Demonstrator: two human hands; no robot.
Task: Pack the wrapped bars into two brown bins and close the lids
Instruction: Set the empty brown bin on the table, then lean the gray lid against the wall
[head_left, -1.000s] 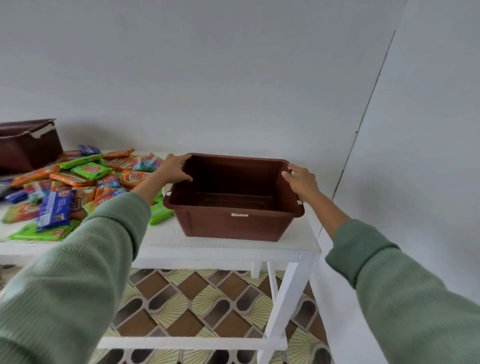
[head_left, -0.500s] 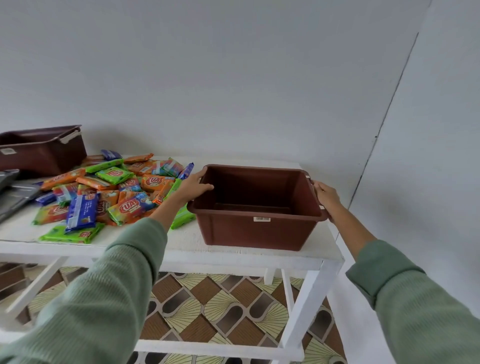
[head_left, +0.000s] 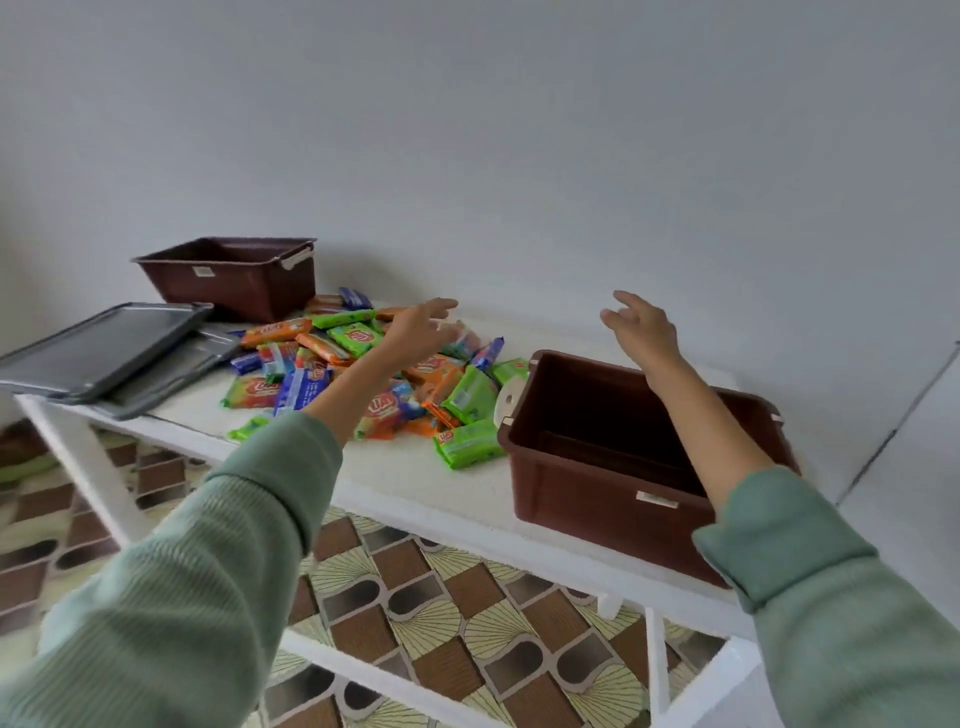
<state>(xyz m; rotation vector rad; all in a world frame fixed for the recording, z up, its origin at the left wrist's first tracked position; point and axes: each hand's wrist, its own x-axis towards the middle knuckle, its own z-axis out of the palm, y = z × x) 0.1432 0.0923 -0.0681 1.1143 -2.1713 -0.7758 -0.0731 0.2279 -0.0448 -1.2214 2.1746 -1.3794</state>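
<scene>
Wrapped bars in orange, green and blue film (head_left: 358, 338) are heaped on the white counter (head_left: 405, 483), between the near brown plastic bin (head_left: 597, 499) and the far brown bin (head_left: 234, 280). The left hand (head_left: 415, 327) and right hand (head_left: 641, 325) are held above them with fingers spread and nothing gripped, though blur may hide a touch. Front bars could be swept off the edge by a hasty scoop.

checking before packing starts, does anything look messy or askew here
The wrapped bars lie in a jumbled heap, and the two grey lids sit stacked askew, overhanging the table edge. Nothing looks damaged.
</scene>
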